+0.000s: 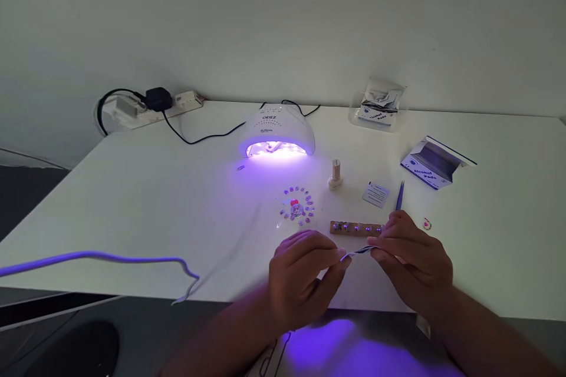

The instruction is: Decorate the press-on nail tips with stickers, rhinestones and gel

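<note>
Lamp (283,125) reads "SUNone" while left hand (303,274) and right hand (418,259) pinch thin strip (360,251).

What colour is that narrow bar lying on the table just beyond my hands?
Brown: the narrow bar shows in the head view, the only one here.

Looked like smooth, glossy plastic on the lamp (287,125), smooth and faintly shiny across the tabletop (132,206). Seemed thin and paper-like in the pinched packet (361,250), like printed card on the open box (422,174), metallic along the tweezers (400,197).
</note>
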The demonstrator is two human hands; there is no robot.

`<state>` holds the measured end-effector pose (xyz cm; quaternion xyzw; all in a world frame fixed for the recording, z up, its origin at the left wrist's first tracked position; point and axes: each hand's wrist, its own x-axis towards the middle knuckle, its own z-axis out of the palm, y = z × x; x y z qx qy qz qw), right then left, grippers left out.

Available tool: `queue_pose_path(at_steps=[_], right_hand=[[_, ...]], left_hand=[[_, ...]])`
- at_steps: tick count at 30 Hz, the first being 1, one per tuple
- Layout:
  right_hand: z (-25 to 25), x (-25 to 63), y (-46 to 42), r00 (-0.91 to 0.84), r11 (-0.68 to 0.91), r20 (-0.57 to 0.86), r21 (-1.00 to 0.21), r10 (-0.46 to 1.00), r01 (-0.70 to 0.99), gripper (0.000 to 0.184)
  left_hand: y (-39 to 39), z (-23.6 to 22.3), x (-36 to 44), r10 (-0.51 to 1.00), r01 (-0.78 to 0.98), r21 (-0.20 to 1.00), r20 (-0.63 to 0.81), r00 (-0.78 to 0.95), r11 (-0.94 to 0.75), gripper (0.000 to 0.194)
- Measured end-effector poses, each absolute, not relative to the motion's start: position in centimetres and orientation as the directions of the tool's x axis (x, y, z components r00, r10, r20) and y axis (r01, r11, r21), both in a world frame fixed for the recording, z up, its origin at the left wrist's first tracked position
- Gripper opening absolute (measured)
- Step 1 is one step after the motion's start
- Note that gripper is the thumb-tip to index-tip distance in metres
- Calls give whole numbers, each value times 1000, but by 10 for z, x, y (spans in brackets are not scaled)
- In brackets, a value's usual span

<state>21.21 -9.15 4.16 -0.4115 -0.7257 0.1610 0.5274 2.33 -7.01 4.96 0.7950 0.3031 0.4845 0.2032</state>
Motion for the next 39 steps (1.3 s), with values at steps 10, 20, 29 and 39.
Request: queue_pose_path(at_steps=[10, 20, 29, 39], right_hand=[[42, 214, -92, -162, 627, 626, -653, 762, 424, 21], [42, 218, -91, -277, 665, 620, -573, 734, 479, 12], [46, 215, -92, -318, 700, 647, -497, 693, 513, 5], [44, 215, -94, -333, 707, 646, -488, 687, 512, 2]], left_hand=[[-70, 48, 22, 654, 234, 621, 630, 418, -748, 12], [-61, 40, 12, 525, 122, 562, 644, 556, -818, 24], [-61, 46, 3, 460, 274, 395, 523, 718, -877, 25], [-66, 50, 6, 450, 435, 163, 538, 713, -886, 17]])
